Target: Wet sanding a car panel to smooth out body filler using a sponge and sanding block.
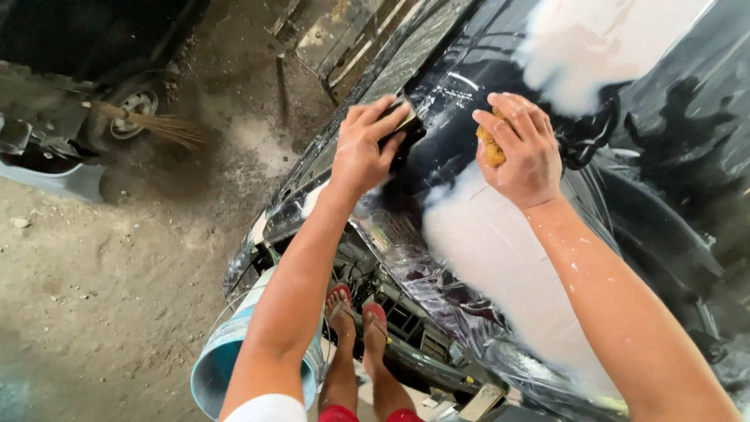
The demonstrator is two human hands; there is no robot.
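Left hand: the left hand (361,148) lies flat on the black car hood (664,164), fingers bent down over a dark sanding block (406,129). The fingers are closed on the block and press it to the hood.
Right hand: the right hand (522,152) is curled tight around a yellow sponge (491,147). Only a small bit of the sponge shows under the fingers. The sponge touches the wet hood.
Where the block is: near the front left edge of the hood, just beside the sponge, with a small gap between them.
Hood: one hood, black, shiny and wet, with two big pale patches (484,250) where the paint is rubbed dull, one near the arms and one at the top.
Hands: two, both wet with white specks on the arms.
Bucket: one blue bucket (223,359) stands on the ground under the left arm.
Feet: two feet in red sandals (358,320) stand between the bucket and the car front.
Broom: one straw broom (160,125) lies on the dirt floor, well apart from the hood, next to a wheel (134,103) of another car.
Ground: brown dirt with small stones.
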